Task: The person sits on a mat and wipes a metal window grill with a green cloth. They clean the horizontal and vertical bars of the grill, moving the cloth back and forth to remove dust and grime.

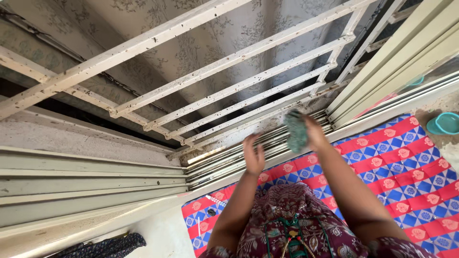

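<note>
Right hand (315, 134) grips a green cloth (296, 131), pressing it against the window track (229, 155). Left hand (253, 155) hovers open beside it, fingers spread over the rails.

left hand (254, 155) motion-blurred, dark cloth (107, 247) cut off at bottom edge, teal bowl (444, 123) cropped at right

Home: barred window (229, 81), patterned mat (406, 162)
</note>
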